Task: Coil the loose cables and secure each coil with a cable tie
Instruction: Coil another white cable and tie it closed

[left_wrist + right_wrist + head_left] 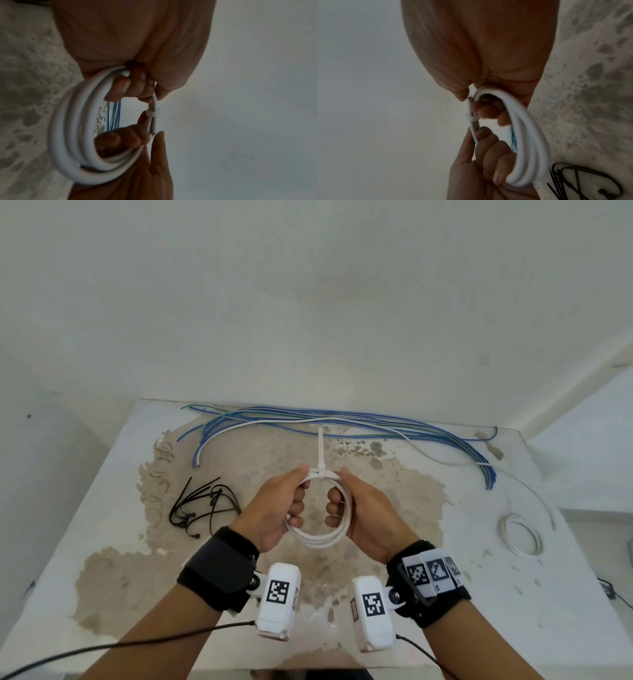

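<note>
I hold the white coil above the bench, my left hand and right hand curled round opposite sides so its turns stay bunched beneath the white cable tie. Beyond the coil lie the loose blue cables.

White cable coil: smooth plastic sheath, slight sheen. White cable tie: matt plastic strap. Black cable ties, near the table's left edge: thin dark plastic. Table: white coating worn off in patches, rough matt tan beneath. Wrist bands: black cloth.
</note>
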Motion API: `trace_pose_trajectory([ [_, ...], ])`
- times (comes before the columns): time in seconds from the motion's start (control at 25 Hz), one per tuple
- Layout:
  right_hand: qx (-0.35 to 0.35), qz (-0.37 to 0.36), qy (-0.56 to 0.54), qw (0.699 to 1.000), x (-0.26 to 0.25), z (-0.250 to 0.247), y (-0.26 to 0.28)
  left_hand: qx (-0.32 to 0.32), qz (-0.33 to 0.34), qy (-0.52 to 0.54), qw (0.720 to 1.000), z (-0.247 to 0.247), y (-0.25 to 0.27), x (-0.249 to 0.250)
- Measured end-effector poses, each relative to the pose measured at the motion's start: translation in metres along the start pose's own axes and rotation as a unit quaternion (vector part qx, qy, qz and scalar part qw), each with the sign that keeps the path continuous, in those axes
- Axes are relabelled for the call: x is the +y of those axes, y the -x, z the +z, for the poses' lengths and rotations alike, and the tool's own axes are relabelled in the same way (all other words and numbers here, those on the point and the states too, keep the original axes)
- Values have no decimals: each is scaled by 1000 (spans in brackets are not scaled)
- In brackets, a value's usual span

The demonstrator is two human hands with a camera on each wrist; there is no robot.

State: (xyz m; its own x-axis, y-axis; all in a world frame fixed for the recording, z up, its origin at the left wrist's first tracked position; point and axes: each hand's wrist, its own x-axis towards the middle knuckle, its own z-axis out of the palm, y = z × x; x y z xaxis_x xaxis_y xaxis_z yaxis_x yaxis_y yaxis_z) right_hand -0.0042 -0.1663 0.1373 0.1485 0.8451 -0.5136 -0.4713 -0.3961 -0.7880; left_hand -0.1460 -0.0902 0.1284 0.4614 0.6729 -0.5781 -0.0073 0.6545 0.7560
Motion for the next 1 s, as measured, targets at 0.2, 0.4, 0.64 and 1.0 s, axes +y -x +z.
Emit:
trace_pose_trajectory([
  [0.2,-9,12,-60,998,16,-34,18,-4,19,33,999,22,-12,7],
  [0.4,-22,-21,-81,996,9,-76,27,-20,21,52,998,63,-25,4],
  [0.64,-13,-31,-97,995,-8,-170,45,-7,21,-19,1000,141,-57,-33],
  [1.0,257,-85,408,872,28,-389,77,57,-7,-560,827,142,-128,-178],
])
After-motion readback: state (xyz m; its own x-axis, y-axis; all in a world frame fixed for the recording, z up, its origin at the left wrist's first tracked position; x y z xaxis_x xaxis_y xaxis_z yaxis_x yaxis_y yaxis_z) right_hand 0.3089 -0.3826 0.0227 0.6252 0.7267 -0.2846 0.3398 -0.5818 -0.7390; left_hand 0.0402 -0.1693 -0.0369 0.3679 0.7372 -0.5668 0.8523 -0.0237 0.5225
